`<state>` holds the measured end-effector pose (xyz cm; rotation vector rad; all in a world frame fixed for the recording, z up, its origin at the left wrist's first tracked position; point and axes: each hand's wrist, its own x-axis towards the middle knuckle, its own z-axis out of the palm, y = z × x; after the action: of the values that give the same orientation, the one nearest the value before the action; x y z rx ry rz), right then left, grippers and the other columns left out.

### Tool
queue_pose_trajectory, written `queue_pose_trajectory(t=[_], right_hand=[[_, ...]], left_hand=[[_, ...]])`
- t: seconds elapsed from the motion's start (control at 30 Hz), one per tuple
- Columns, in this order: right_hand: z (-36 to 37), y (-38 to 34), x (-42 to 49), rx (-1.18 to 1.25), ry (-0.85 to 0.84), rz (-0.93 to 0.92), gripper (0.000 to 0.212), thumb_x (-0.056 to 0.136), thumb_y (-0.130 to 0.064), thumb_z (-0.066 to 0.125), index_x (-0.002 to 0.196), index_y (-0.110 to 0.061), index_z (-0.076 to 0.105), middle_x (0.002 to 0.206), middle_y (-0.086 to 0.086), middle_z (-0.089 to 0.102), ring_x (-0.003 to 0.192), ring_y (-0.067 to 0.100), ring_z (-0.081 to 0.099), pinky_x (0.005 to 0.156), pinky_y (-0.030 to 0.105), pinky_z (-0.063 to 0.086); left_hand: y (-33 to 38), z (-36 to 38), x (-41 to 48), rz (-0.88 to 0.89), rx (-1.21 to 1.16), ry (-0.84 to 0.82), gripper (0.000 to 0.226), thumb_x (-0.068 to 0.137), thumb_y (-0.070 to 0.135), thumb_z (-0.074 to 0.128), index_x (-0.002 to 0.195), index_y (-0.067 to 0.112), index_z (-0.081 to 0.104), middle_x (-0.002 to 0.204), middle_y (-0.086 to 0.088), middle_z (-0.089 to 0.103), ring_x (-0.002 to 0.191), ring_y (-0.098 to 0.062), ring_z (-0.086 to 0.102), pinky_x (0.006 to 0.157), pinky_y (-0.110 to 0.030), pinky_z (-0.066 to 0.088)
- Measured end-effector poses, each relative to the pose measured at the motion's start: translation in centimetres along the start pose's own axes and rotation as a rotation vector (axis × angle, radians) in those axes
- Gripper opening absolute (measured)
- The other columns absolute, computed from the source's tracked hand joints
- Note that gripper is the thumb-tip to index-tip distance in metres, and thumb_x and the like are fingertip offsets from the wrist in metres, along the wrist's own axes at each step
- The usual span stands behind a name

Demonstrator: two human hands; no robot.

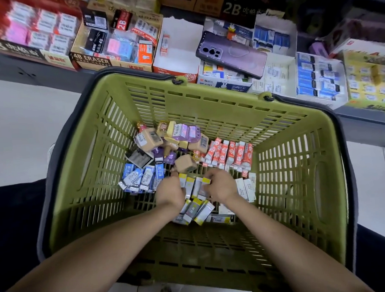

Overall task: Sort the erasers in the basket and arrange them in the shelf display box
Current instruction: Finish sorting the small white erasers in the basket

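Both hands reach down into a green slatted plastic basket (207, 105) that stands in front of a shelf of stock. The left hand (170, 191) and right hand (219, 185) close in from either side on a short row of yellow-ended white erasers (195, 184). Fingers of each hand are curled onto the outer erasers, pinching the row between them. These erasers lie side by side, long axes running near to far, yellow ends pointing at the basket's far wall. More of the same kind lie askew under the wrists. Just left sits a cluster of blue-and-white sleeved erasers (142, 176), also lengthwise near to far. Red-and-white erasers (229, 154) stand on end in a leaning row by the right wall, and beige block erasers (149, 140) are heaped at the far end. On the shelf, an open white cardboard display box (179, 58) holds one red-and-white eraser upright against its left wall. Beside it, a purple phone (231, 53) rests across neighbouring boxes.
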<state>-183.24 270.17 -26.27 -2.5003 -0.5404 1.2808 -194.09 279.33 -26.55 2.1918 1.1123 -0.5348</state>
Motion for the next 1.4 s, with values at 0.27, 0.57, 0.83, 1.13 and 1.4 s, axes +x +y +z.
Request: queue_pose_trajectory(t=[0.27, 0.57, 0.83, 1.13, 1.4], right_hand=[[-2.7, 0.7, -0.6, 0.324, -0.059, 0.115, 0.036, 0.089, 0.008, 0.054, 0.125, 0.0, 0.054, 0.103, 0.019, 0.061, 0.05, 0.013, 0.06, 0.043, 0.024, 0.05], [-1.9, -1.4, -0.9, 0.473, -0.049, 0.052, 0.038, 0.091, 0.0, 0.057, 0.128, -0.001, 0.051, 0.076, 0.006, 0.059, 0.055, 0.015, 0.057, 0.046, 0.023, 0.046], [-0.9, 0.8, -4.0, 0.152, -0.368, 0.062, 0.033, 0.084, -0.011, 0.07, 0.115, -0.002, 0.063, 0.084, 0.004, 0.067, 0.059, 0.012, 0.062, 0.049, 0.022, 0.05], [-1.3, -0.3, -0.2, -0.1, -0.033, -0.17, 0.038, 0.092, -0.015, 0.058, 0.129, -0.008, 0.055, 0.128, 0.009, 0.06, 0.114, 0.024, 0.057, 0.095, 0.035, 0.047], [0.0, -0.4, 1.2, -0.253, -0.05, -0.2, 0.037, 0.088, -0.016, 0.064, 0.124, -0.011, 0.058, 0.127, 0.01, 0.055, 0.11, 0.025, 0.057, 0.089, 0.031, 0.046]], left_hand=[[-0.9, 0.0, -0.1, 0.005, -0.078, -0.016, 0.009, 0.089, 0.008, 0.053, 0.098, 0.006, 0.051, 0.076, -0.008, 0.059, 0.078, -0.028, 0.063, 0.052, -0.03, 0.042], [-0.5, -1.6, -2.4, 0.004, -0.104, -0.046, 0.013, 0.087, 0.008, 0.055, 0.099, 0.005, 0.052, 0.073, -0.004, 0.056, 0.069, -0.023, 0.06, 0.055, -0.032, 0.047], [-2.2, -1.6, -3.3, 0.169, 0.106, -0.345, 0.02, 0.086, 0.013, 0.063, 0.106, 0.012, 0.061, 0.109, -0.004, 0.062, 0.1, -0.02, 0.058, 0.079, -0.028, 0.047], [-2.7, -1.8, -1.7, 0.072, -0.106, -0.255, 0.048, 0.089, 0.001, 0.053, 0.135, 0.011, 0.049, 0.129, -0.008, 0.057, 0.116, -0.022, 0.055, 0.091, -0.027, 0.046], [-1.4, -0.8, -0.3, -0.017, -0.29, -0.264, 0.056, 0.087, -0.006, 0.049, 0.139, 0.011, 0.042, 0.137, -0.009, 0.051, 0.121, -0.026, 0.051, 0.092, -0.027, 0.045]])
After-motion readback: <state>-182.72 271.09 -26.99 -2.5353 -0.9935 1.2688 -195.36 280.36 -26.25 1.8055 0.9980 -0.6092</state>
